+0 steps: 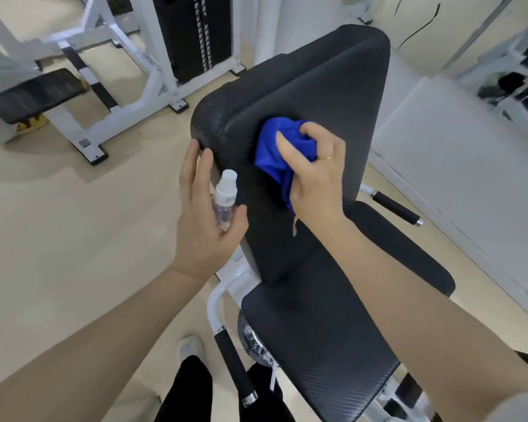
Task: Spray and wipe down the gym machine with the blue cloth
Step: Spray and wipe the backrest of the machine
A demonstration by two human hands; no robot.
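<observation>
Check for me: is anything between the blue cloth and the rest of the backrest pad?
Nothing visible. The right hand presses the blue cloth directly on the backrest pad; the spray bottle sits in the left hand at the pad's edge.

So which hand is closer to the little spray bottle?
Left. The left hand holds the spray bottle against the backrest edge, fingers stretched up beside it. The right hand is off to its right, bunching the blue cloth on the pad.
</observation>
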